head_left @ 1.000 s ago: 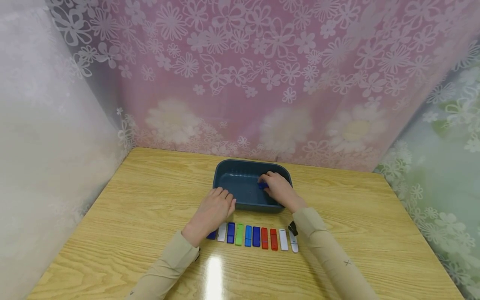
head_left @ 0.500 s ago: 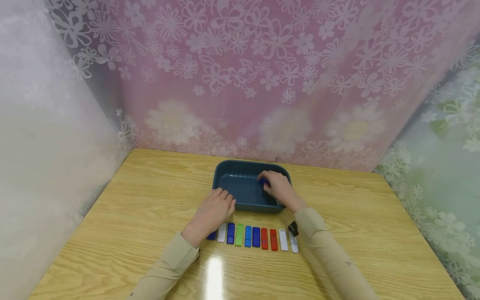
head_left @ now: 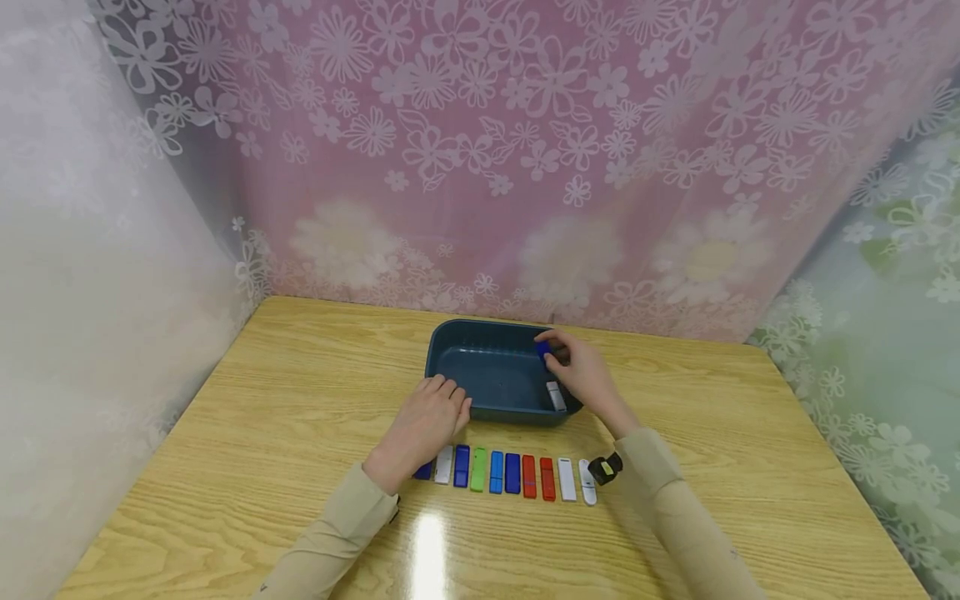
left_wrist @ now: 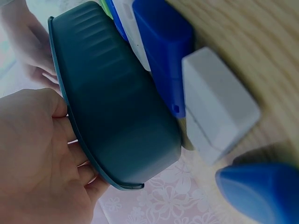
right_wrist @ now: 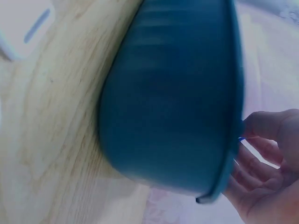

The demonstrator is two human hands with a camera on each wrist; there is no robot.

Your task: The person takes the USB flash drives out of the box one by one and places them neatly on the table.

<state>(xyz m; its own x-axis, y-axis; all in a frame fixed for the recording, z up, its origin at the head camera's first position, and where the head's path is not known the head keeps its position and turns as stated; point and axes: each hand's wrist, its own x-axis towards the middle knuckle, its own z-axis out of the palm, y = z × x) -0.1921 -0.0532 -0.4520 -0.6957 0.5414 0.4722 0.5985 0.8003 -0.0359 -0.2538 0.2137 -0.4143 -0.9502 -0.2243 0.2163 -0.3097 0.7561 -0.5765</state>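
A dark teal plastic basin [head_left: 491,375] stands on the table. My left hand [head_left: 427,412] holds its near left rim, the fingers hooked over the edge in the left wrist view. Over the right end of the basin, my right hand [head_left: 583,371] pinches a blue USB flash drive [head_left: 542,349] between thumb and fingers. In the right wrist view the rim hides nearly all of that drive. A silver-white flash drive [head_left: 556,396] lies on the basin's floor at the right, below the right hand.
In front of the basin lies a row of several flash drives, among them a green one [head_left: 478,469], a red one [head_left: 547,479] and a white one [head_left: 567,480]. My left wrist partly covers a blue one [head_left: 423,471]. A floral curtain [head_left: 480,167] hangs behind the table.
My right hand has moved right and slightly up with the blue flash drive, toward the basin's far right side. The silver-white drive has come into sight. The left hand keeps its place.
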